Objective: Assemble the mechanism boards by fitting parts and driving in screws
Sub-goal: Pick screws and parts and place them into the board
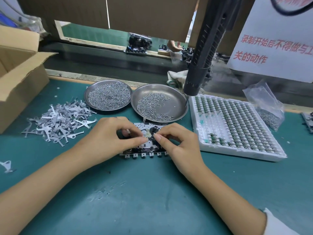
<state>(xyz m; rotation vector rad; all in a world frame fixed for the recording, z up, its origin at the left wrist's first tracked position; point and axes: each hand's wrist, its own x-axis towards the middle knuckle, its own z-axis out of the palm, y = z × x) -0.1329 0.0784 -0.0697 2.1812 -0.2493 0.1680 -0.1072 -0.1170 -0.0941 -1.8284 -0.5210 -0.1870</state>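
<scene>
A metal mechanism board lies flat on the green mat in front of me, with a row of small tabs along its near edge. My left hand rests over its left half, fingers curled, thumb and forefinger pinching something small at the board's middle. My right hand covers the right half and pinches a small part at the same spot, beside a black round piece. The pinched part is too small to make out. A black electric screwdriver hangs above the right screw dish.
Two steel dishes of screws stand behind the board. A heap of flat metal levers lies to the left, a cardboard box beyond it. A white foam tray of small components and a bag of screws are right.
</scene>
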